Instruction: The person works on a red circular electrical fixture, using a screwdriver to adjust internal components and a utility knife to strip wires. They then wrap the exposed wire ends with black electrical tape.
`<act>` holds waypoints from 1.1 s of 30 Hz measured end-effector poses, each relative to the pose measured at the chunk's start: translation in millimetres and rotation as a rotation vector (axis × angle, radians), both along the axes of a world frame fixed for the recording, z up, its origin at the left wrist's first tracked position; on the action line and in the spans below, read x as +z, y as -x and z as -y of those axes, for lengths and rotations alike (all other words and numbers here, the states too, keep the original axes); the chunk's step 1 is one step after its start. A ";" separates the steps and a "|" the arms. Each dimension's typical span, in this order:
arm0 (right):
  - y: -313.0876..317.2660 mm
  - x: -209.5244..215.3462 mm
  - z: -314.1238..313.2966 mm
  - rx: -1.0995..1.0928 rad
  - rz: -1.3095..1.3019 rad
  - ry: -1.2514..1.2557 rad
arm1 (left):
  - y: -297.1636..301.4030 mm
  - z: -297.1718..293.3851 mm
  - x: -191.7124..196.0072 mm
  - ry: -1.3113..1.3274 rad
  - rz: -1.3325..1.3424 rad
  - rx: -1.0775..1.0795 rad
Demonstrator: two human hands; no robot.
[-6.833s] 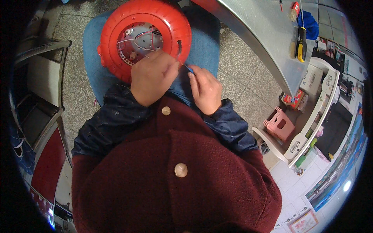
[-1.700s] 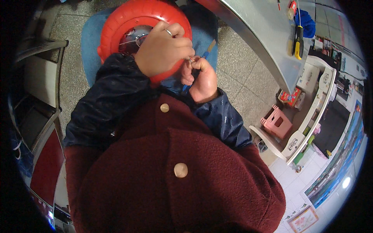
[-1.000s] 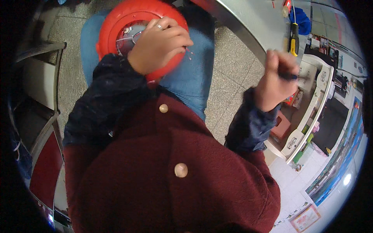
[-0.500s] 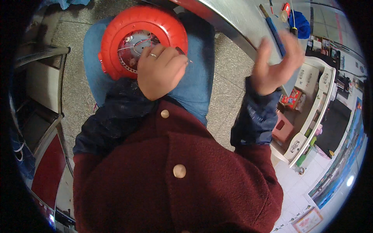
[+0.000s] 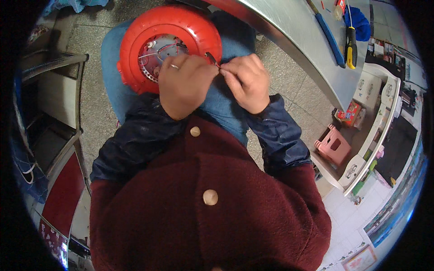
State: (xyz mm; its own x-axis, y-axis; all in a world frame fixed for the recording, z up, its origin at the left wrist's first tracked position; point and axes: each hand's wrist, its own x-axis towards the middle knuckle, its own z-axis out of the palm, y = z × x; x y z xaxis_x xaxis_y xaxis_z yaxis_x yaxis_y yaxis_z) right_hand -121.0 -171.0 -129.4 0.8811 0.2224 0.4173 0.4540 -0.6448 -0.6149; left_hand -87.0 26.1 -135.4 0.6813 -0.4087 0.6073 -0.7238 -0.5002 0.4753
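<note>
A red ring-shaped housing (image 5: 181,26) rests on my lap, its round opening showing a metal plate with wires (image 5: 158,50) and small fittings. My left hand (image 5: 184,86), slightly blurred, is closed at the near right side of the ring, gripping a thin wire (image 5: 220,67) at the fingertips. Just beyond those fingers a small black part (image 5: 210,58) shows against the red rim. My right hand (image 5: 247,83) meets the left one, thumb and forefinger pinched on the wire's end. The fingers hide most of the wire.
To the right stands a metal-topped table (image 5: 289,31) with a blue-handled tool (image 5: 329,38), a yellow-and-black screwdriver (image 5: 351,49) and a blue cloth (image 5: 360,23). Beyond it are a white drawer unit (image 5: 368,131) and a pink stool (image 5: 333,145). A metal-framed rack (image 5: 74,104) is at left.
My right hand has come from over the table, at the tools, to my left fingertips and now pinches the wire end. The left hand stays beside the ring.
</note>
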 end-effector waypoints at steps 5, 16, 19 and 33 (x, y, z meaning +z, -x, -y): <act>9.5 -20.3 -15.8 -0.180 -0.856 -1.221 | 1.3 -10.5 -3.3 0.235 -0.564 0.022; 15.3 -22.7 -15.7 -0.191 -0.840 -1.146 | 6.2 -5.7 15.7 0.069 -0.188 0.006; 15.1 -18.1 -20.2 -0.218 -0.708 -1.014 | 0.9 -6.6 14.3 -0.062 -0.077 0.018; -20.8 -14.7 -14.8 0.095 0.012 -0.115 | -6.6 -19.1 10.6 0.464 -1.262 -0.022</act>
